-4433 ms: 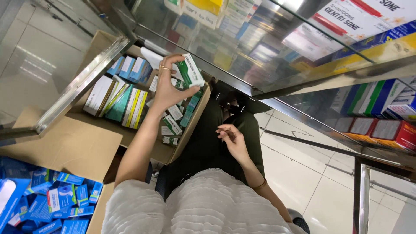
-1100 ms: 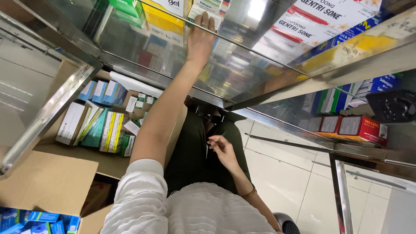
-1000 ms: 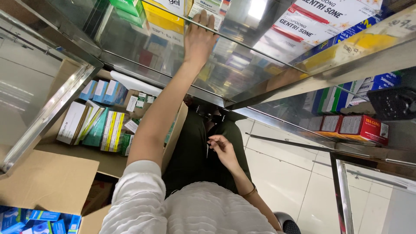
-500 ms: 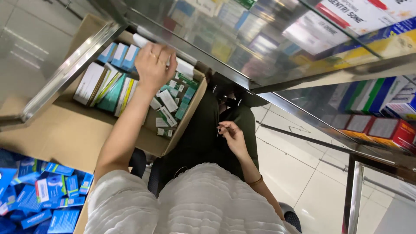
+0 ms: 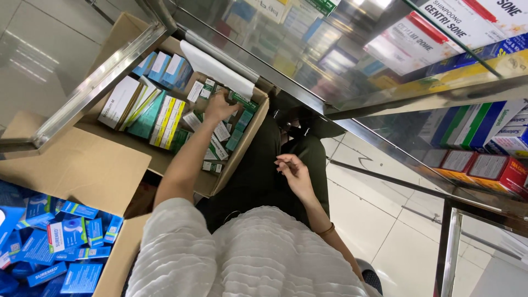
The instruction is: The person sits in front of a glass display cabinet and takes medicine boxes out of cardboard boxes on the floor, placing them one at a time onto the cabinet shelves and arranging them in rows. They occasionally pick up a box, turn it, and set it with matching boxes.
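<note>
Glass-shelved shop counter over tiled floor, left hand (image 5: 219, 106) stretched far into open cardboard box (image 5: 241, 147), fingers curled among small medicine cartons (image 5: 218, 148), grip unclear, right hand (image 5: 294, 171) resting loosely open on dark lap.

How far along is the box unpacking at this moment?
Done: boxes already sit on the glass shelf. In hand: the left hand reaches among small green-and-white boxes in the open carton; the right hand rests on the lap. Left: many boxes remain, plus the carton of blue boxes.
</note>
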